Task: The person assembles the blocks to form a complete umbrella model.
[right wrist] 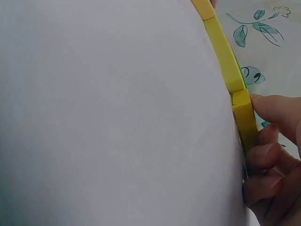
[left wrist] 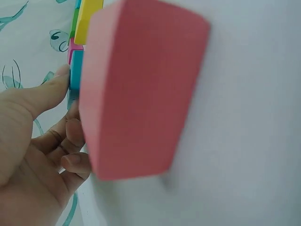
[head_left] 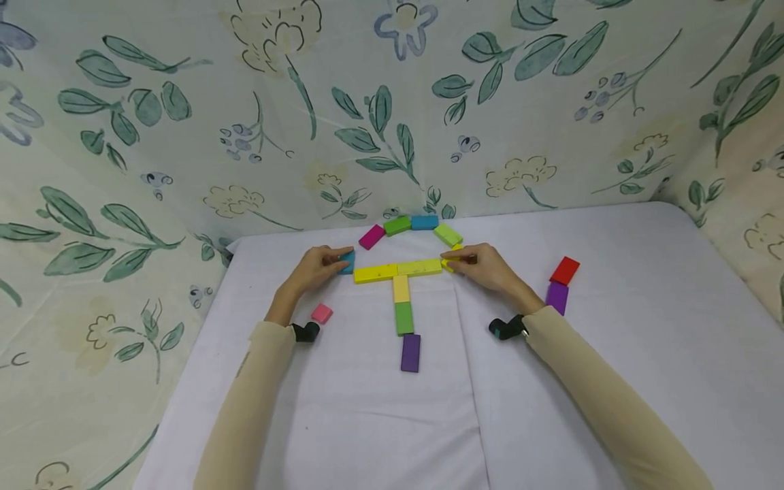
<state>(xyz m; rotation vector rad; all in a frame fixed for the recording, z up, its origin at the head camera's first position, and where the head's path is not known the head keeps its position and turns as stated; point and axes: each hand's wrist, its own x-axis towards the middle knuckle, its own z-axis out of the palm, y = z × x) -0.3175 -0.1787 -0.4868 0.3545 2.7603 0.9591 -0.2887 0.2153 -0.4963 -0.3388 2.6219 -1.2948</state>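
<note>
My left hand [head_left: 317, 267] pinches a blue block [head_left: 348, 263] between thumb and fingers, at the left end of a row of two yellow blocks [head_left: 376, 273]. At the row's right end, my right hand [head_left: 485, 267] pinches another yellow block [right wrist: 245, 123], partly hidden by its fingers. Above the row curve a magenta block [head_left: 371, 237], a green block [head_left: 397, 225], a second blue block [head_left: 425, 222] and a lime block [head_left: 448, 235]. Below its middle run a pale yellow block [head_left: 401, 288], a green block [head_left: 404, 318] and a purple block [head_left: 411, 353].
A pink block [head_left: 321, 313] lies near my left wrist and looms large in the left wrist view. Beyond my right wrist lie a red block [head_left: 565, 270] and a purple block [head_left: 557, 297]. White cloth [head_left: 367, 435] covers the table, with a floral curtain [head_left: 275, 156] behind.
</note>
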